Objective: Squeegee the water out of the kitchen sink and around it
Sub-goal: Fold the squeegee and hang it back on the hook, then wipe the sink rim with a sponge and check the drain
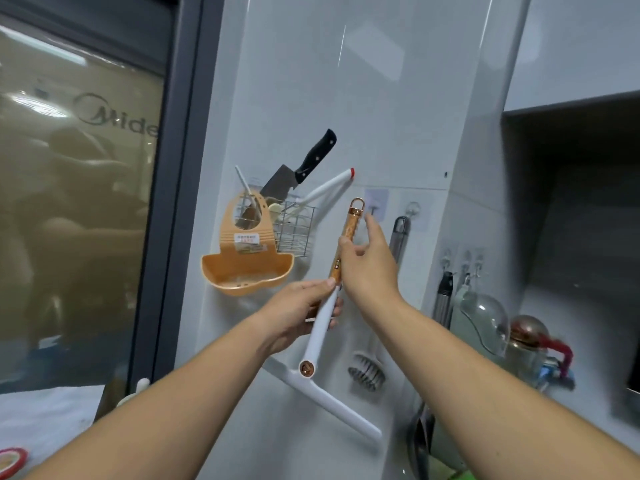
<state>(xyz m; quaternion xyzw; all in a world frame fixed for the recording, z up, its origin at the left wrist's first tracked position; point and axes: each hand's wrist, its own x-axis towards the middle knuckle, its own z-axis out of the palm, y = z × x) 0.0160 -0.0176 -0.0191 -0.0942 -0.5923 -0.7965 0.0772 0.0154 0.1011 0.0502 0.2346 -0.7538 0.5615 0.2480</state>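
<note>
A squeegee (320,336) with a white stem, a copper-patterned handle and a white blade bar is held up against the tiled wall. Its blade end points down and right, and its hanging loop is up near a wall hook (374,210). My left hand (301,315) grips the stem at its middle. My right hand (369,261) rests beside the upper handle, thumb touching it and fingers spread toward the hook. The sink is out of view.
A wire rack (294,230) on the wall holds a cleaver (298,174) and utensils, with an orange plastic basket (246,268) beside it. A brush (367,370), ladles and a glass lid (485,323) hang at right. A dark window (79,202) is at left.
</note>
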